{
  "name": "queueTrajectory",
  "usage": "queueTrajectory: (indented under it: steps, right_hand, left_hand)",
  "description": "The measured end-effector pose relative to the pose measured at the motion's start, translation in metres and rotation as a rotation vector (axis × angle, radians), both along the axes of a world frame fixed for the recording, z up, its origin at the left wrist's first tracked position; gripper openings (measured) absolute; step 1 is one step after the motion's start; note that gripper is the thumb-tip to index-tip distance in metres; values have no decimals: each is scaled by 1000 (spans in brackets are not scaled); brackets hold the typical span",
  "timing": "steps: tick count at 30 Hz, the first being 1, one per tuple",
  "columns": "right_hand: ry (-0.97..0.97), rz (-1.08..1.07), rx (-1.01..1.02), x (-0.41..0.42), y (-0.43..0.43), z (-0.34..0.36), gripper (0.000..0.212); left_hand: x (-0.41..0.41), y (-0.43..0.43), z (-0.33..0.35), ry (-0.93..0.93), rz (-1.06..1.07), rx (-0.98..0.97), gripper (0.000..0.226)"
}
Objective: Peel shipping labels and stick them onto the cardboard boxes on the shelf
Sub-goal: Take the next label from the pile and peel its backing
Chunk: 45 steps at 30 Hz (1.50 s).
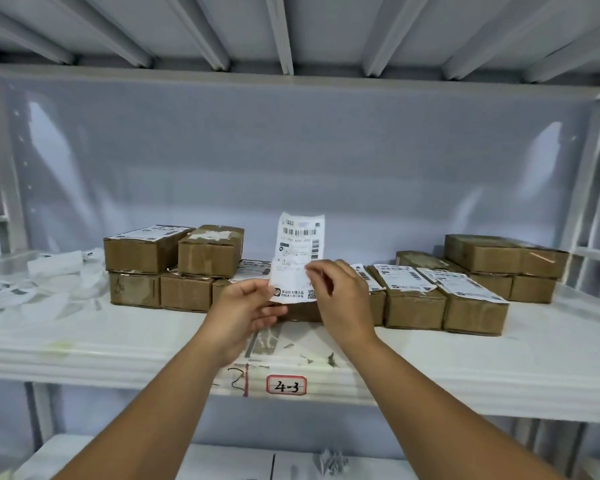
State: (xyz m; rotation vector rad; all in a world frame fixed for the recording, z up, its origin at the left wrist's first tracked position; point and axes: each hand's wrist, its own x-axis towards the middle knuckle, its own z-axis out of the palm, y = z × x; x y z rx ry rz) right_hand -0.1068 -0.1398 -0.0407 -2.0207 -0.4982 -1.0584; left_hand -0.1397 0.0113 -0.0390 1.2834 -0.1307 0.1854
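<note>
Shipping label (300, 244), light, floppy, probably tacky, is upright over the shelf (118, 341) before the cardboard boxes (208, 251); left grip (246, 306) pinches its lower-left corner, right grip (340, 296) pinches mid-edge, best peeled from corners.

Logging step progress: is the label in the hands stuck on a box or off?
Off. The label stands upright, pinched between the left hand and the right hand, its top curling free above the boxes.

You'll see a red-bordered tag (287, 385) reading 4-3 on the front edge of the shelf (465, 358), a plastic sheet (291, 150) along its back edge, and a crumpled scrap (333, 462) on the lower shelf (205, 462).
</note>
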Motion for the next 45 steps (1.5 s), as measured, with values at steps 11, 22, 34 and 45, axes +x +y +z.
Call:
queueTrajectory:
  steps: [11, 22, 34, 45]
  right_hand:
    - [171, 24, -85, -10, -1, 0, 49]
    - [179, 46, -121, -11, 1, -2, 51]
    - [161, 15, -172, -16, 1, -1, 52]
    - [-101, -64, -234, -3, 2, -10, 24]
  left_hand:
    - [0, 5, -5, -82, -26, 124, 26]
    - [3, 2, -9, -124, 65, 112, 15]
    - [5, 3, -10, -101, 118, 142, 12]
    - [6, 4, -11, -100, 89, 154, 23]
